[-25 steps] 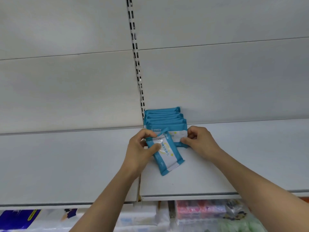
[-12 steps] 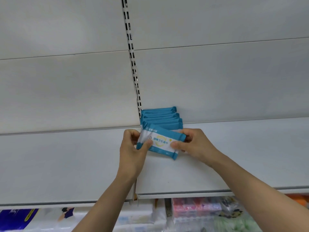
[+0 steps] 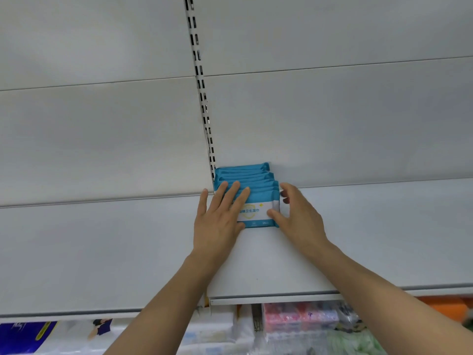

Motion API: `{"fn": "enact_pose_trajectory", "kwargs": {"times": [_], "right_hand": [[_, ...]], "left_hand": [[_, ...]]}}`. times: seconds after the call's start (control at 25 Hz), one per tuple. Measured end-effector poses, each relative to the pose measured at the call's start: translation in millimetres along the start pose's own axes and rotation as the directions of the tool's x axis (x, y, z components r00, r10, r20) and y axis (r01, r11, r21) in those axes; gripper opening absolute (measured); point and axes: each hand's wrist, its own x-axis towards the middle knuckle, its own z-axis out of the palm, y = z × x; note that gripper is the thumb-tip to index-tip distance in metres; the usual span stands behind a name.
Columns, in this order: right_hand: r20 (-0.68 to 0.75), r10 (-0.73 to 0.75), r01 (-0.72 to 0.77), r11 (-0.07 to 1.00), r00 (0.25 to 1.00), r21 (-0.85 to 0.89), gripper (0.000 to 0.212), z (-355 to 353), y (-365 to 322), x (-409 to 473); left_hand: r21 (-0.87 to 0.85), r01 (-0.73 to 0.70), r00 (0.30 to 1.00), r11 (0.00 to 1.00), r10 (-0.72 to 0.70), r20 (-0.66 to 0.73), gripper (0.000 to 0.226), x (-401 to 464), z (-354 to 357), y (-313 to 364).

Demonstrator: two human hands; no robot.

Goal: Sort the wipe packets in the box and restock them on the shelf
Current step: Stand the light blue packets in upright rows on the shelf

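A row of several blue and white wipe packets (image 3: 249,179) stands on the white shelf (image 3: 358,239), pressed back against the rear panel beside the slotted upright. The front packet (image 3: 258,213) faces me, its white label showing. My left hand (image 3: 220,221) lies flat with straight fingers over the left side of the front packet and the tops of the row. My right hand (image 3: 297,216) is at the row's right end, thumb on the front packet's face and fingers bent round its right edge. The box is out of view.
The slotted metal upright (image 3: 202,98) runs up the back panel just left of the packets. A second shelf board (image 3: 89,252) adjoins on the left. Below the shelf edge sit packaged goods (image 3: 299,319), pink, white and green, and a blue pack (image 3: 23,336).
The packet I held tilted in both hands now stands upright as the front of the row. My left hand has opened flat onto it, and my right hand has shifted to its right edge.
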Motion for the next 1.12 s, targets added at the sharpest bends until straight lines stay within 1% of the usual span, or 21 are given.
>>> {"fn": "enact_pose_trajectory", "kwargs": {"times": [0.08,0.16,0.2,0.28,0.32,0.4,0.44,0.52,0.6,0.68,0.8,0.88,1.0,1.12], "right_hand": [[0.039,-0.028,0.028,1.000,0.999,0.010,0.046,1.9,-1.8,-2.1],[0.065,-0.036,0.036,0.999,0.997,0.000,0.045,-3.2,-5.2,-4.4],[0.095,-0.030,0.034,0.999,0.995,-0.041,0.048,-7.8,-5.8,-6.8],[0.158,-0.022,0.052,0.980,0.987,-0.193,0.059,-19.9,-2.1,-18.3],[0.164,-0.032,0.075,0.962,0.986,-0.264,0.063,-26.6,1.3,-25.9],[0.134,-0.055,0.098,0.935,0.989,-0.342,0.064,-41.4,10.8,-45.3],[0.115,-0.054,0.092,0.930,0.992,-0.356,0.063,-50.4,16.7,-56.7],[0.085,-0.033,0.062,0.930,0.996,-0.362,0.060,-68.4,29.2,-81.5],[0.019,-0.031,0.035,0.935,0.999,-0.352,0.059,-90.1,43.8,-109.9],[-0.081,-0.057,0.025,0.935,0.995,-0.354,0.058,-116.5,65.4,-143.2],[-0.176,-0.027,-0.042,0.925,0.984,-0.378,0.052,-160.9,103.8,-195.2],[-0.227,-0.010,-0.083,0.916,0.974,-0.393,0.050,-192.4,134.9,-233.8],[-0.240,0.059,-0.155,0.900,0.969,-0.407,0.049,-234.3,188.0,-289.6],[-0.241,0.194,-0.276,0.885,0.951,-0.376,0.047,-271.7,260.4,-347.4]], "left_hand": [[0.003,0.005,1.000,1.000,-0.005,-0.011,0.085,-0.1,0.8,2.1],[-0.002,-0.005,1.000,1.000,0.005,-0.012,0.084,-0.5,1.5,2.8],[0.001,-0.014,1.000,1.000,0.014,-0.008,0.083,-0.1,1.0,2.0],[0.020,-0.022,1.000,1.000,0.021,0.023,0.083,1.4,-2.8,1.4],[0.023,-0.012,0.999,1.000,0.011,0.041,0.083,2.8,-6.9,2.5],[-0.029,0.020,0.998,0.999,-0.018,0.063,0.079,4.1,-17.9,13.6],[-0.074,0.020,0.998,0.997,-0.015,0.055,0.076,2.6,-24.7,25.0],[-0.148,-0.026,0.999,0.989,0.029,0.014,0.070,-6.5,-39.0,52.6],[-0.235,-0.079,0.997,0.969,0.082,0.004,0.071,-20.4,-53.1,87.7],[-0.306,-0.142,0.989,0.941,0.147,-0.008,0.068,-34.6,-67.8,131.6],[-0.357,-0.284,0.959,0.890,0.263,-0.107,0.058,-55.0,-89.6,207.4],[-0.416,-0.333,0.943,0.846,0.298,-0.150,0.055,-69.5,-97.1,266.4],[-0.515,-0.310,0.946,0.799,0.311,-0.088,0.056,-92.5,-96.7,350.7],[-0.596,-0.241,0.933,0.766,0.353,0.076,0.057,-120.5,-88.6,435.1]]}}
